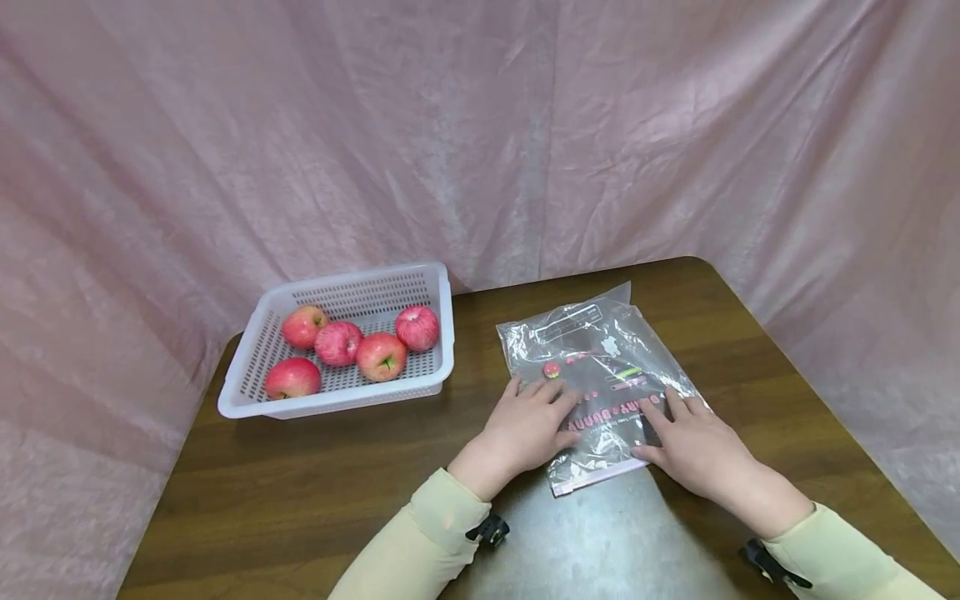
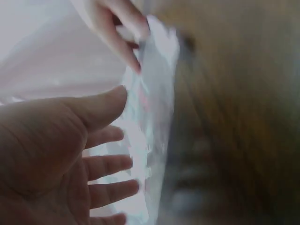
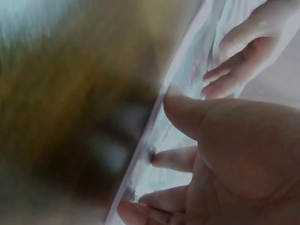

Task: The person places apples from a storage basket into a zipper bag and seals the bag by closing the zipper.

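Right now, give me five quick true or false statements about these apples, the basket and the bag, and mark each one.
1. Five apples lie in the white basket. True.
2. The left hand is curled around an apple. False: its fingers are spread over the clear bag.
3. The bag's pale strip is on the edge nearest the person. True.
4. The basket stands right of the bag. False: it stands left.
5. The right hand is over the bag. True.

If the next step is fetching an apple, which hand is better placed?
Probably the left hand: it's over the side of the plastic bag nearer the white basket of apples, apparently gripping nothing. The right hand is over the opposite side, farther from the apples.
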Motion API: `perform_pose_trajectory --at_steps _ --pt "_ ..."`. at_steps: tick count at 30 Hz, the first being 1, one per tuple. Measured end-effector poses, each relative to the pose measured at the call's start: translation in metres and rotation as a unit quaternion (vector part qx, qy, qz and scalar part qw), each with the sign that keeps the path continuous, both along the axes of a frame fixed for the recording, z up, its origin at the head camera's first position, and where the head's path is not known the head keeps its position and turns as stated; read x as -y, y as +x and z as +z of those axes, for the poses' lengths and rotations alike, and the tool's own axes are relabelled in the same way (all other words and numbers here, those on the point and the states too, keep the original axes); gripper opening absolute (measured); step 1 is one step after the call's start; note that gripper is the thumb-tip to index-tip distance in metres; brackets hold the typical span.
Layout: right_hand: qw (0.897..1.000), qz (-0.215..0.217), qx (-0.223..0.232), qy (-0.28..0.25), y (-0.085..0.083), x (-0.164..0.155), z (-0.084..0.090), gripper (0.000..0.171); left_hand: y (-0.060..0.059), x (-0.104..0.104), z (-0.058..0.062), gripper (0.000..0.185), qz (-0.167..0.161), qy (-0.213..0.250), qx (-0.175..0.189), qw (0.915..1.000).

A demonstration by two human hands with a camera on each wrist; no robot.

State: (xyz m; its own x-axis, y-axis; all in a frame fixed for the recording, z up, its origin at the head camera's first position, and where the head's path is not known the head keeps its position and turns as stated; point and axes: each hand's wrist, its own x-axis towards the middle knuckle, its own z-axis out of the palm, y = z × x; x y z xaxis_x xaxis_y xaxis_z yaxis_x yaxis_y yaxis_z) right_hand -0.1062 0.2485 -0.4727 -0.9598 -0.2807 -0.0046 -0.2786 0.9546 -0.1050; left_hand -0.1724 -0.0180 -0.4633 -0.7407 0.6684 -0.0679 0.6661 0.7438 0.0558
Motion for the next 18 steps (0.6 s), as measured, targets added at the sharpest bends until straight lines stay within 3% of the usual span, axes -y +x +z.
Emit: perform_pose_trajectory --at_steps 4,8,13,18 --pt "1.0 -0.005 -0.009 -0.004 0.001 0.007 -0.001 0.07 0.014 -0.001 0.002 0.066 -0.039 -0.019 -0.017 0.9989" --pt "0.999 0.024 -0.022 -0.012 -0.005 0.003 0.004 0.066 0.021 0.005 0.0 0.065 -0.05 -0.03 -0.036 0.9976" --pt "0.993 0.099 -0.048 -0.036 -0.022 -0.008 0.011 0.058 0.021 0.014 -0.007 0.057 -0.051 -0.035 -0.048 0.9969" --pt "0.99 0.134 -0.015 -0.044 -0.03 -0.014 0.008 0.059 0.019 0.018 -0.012 0.054 -0.042 -0.033 -0.034 0.998"
